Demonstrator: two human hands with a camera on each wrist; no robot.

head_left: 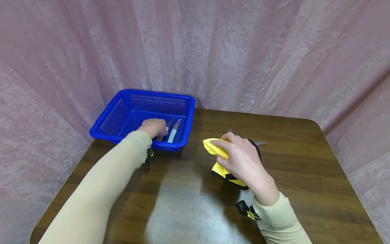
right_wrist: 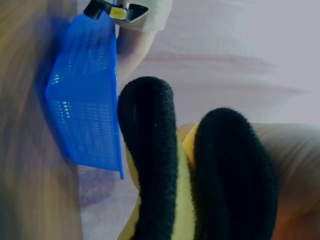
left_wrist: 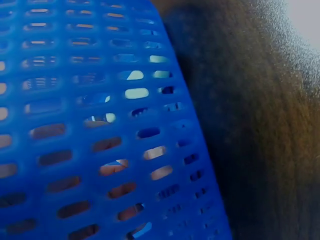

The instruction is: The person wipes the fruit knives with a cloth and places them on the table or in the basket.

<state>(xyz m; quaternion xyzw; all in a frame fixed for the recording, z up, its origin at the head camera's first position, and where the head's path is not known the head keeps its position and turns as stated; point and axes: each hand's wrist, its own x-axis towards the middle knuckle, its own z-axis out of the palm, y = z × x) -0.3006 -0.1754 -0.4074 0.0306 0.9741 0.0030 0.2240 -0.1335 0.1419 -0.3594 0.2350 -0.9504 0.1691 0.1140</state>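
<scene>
Pink curtains (head_left: 213, 51) hung behind a brown counter (head_left: 304, 162), where a blue basket (head_left: 191, 115) stood. Inside it, a pale-handled knife (head_left: 174, 130) lay just to the right of the person's left hand (head_left: 154, 127), which was nearer to it than the right hand (head_left: 240, 157). Its long axis ran front to back, leaning somewhat rightward, and its blade pointed away from the person. Whether the left hand grasped anything could not be told; its fingertips were hidden. The right hand gripped a yellow cloth (head_left: 210, 146), apart from the basket; beyond it, another blade (head_left: 261, 143) pointed right.
</scene>
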